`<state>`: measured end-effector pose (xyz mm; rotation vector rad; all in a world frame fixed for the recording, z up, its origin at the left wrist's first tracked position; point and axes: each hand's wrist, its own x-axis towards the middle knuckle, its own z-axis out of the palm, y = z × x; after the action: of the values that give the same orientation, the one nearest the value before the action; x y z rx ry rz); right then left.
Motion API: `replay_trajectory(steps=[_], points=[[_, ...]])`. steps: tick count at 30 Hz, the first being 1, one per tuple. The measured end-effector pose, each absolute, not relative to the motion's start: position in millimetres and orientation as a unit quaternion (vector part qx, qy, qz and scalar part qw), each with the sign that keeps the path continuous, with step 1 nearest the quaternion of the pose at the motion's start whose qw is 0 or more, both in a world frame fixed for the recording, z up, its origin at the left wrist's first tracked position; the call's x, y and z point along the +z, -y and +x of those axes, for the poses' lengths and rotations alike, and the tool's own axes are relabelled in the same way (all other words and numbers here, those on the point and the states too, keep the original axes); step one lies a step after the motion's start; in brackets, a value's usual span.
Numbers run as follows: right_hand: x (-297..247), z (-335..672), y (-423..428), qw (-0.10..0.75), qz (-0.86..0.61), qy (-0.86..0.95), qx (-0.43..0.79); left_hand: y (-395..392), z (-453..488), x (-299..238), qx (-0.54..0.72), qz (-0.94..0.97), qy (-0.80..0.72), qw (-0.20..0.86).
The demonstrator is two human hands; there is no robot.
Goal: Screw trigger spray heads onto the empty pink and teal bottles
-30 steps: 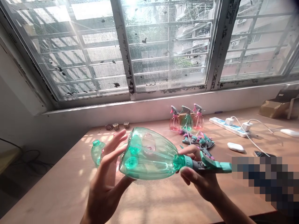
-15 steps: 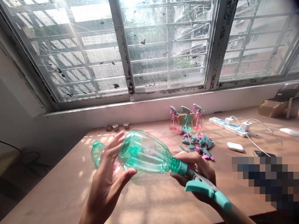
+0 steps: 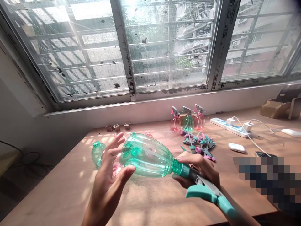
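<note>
A green clear spray bottle [image 3: 148, 155] lies nearly sideways in the air above the table, its base to the left. My right hand [image 3: 199, 169] is closed around its collar and grey-and-teal spray head, with the teal trigger [image 3: 201, 192] pointing toward me. Beside the base, my left hand [image 3: 110, 172] has its thumb and fingers spread apart; whether the thumb tip touches the plastic I cannot tell. Behind that hand stands another green bottle [image 3: 97, 153] without a sprayer. Pink bottles, partly hidden, show behind my left fingers and through the held bottle.
Loose spray heads [image 3: 199, 142] lie heaped at the back. Behind them stand a pink spray bottle [image 3: 175, 121], a green one [image 3: 188, 122] and another pink one. To the right are a power strip [image 3: 230, 127], a white case [image 3: 236, 147] and a phone [image 3: 266, 154].
My left thumb and fingers have shifted slightly left relative to the bottle's base. The bottle and spray head have tilted a little, the head end lower, still in my right hand.
</note>
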<state>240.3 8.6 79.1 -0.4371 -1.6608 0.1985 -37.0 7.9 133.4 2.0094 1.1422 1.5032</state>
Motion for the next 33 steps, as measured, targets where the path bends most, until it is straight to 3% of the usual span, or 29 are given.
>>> replay_trajectory(steps=[3, 9, 11, 17, 22, 25, 30, 33], points=[[78, 240, -7, 0.650, -0.233, 0.712, 0.125, -10, -37, 134, 0.537, 0.727, -0.389, 0.179], [83, 236, -7, 0.676, -0.246, 0.618, 0.317, -12, -33, 136, 0.568, 0.752, -0.313, 0.121], [84, 236, -7, 0.683, -0.264, 0.617, 0.288, -13, -31, 135, 0.567, 0.758, -0.301, 0.114], [80, 239, -5, 0.653, -0.296, 0.697, 0.019, -12, -25, 132, 0.573, 0.737, -0.337, 0.124], [81, 238, -6, 0.642, -0.236, 0.729, -0.021, -13, -26, 132, 0.561, 0.726, -0.364, 0.164], [82, 237, -7, 0.673, -0.259, 0.691, 0.048, -14, -27, 132, 0.573, 0.743, -0.303, 0.169], [82, 237, -5, 0.680, -0.219, 0.619, 0.326, -12, -23, 135, 0.589, 0.775, -0.215, 0.075], [82, 238, -4, 0.675, -0.206, 0.610, 0.362, -11, -24, 135, 0.571, 0.787, -0.229, 0.058]])
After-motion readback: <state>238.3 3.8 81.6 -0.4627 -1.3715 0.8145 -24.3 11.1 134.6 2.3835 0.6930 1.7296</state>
